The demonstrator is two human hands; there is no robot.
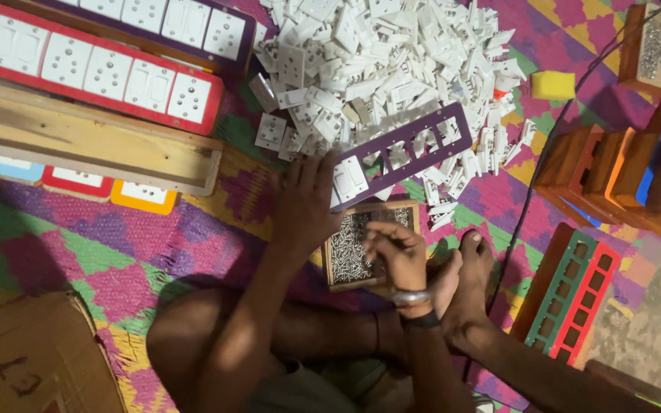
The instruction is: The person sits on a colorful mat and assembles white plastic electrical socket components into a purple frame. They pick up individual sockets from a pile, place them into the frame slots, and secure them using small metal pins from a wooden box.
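Observation:
My left hand [307,200] grips the near end of a long purple switch-board frame [407,153] that has one white switch fitted at that end and several empty slots. The frame lies across a big heap of white switches and sockets [376,69]. My right hand [398,252] hovers over a small wooden box of screws [353,256] with its fingers pinched together; whether it holds a screw is too small to tell. I sit cross-legged, with my bare feet [464,279] beside the box.
A red board with fitted sockets [86,73] and a wooden case [78,141] lie at the left. Wooden boxes [621,172] and a red-green empty frame [571,294] stand at the right. A cardboard carton [32,356], yellow sponge [552,84] and black cable [533,191] are on the colourful mat.

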